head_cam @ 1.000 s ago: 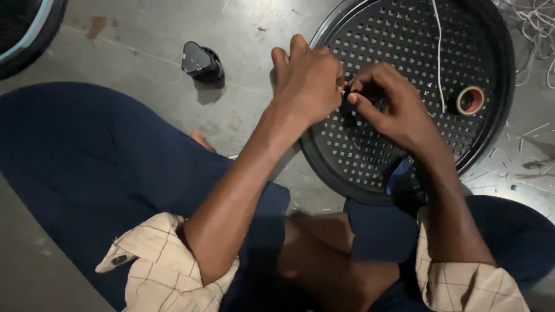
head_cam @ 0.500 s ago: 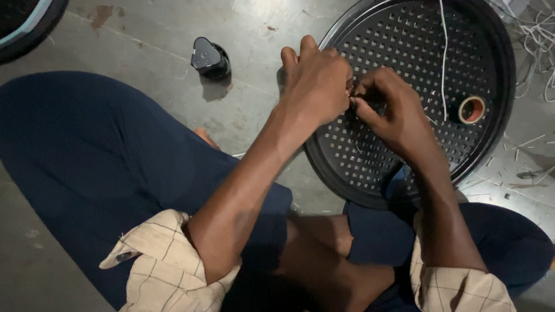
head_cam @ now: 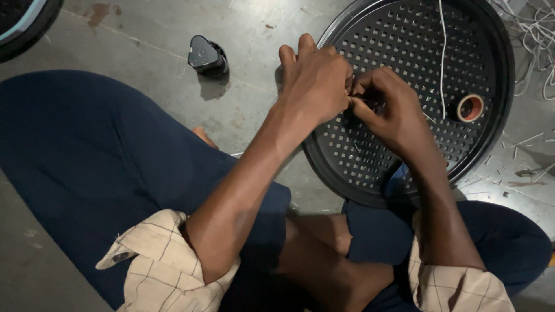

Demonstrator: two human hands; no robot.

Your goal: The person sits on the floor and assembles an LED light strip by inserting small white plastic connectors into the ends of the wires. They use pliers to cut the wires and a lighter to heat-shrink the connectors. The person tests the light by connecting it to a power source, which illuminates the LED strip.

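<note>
On the left part of the round perforated black panel (head_cam: 404,52), lying flat on the floor, the left hand (head_cam: 315,81) and right hand (head_cam: 388,112) pinch something small between them; what it is cannot be told. Working well here probably means steady fingertips and keeping the white wire (head_cam: 442,52) from snagging. A tape roll (head_cam: 469,107) rests to the right.

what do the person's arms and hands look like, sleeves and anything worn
Both hands, left hand and right hand, are bare: no gloves, rings or watch visible. The forearms are bare too, with beige checked sleeves rolled up near the elbows.
</note>
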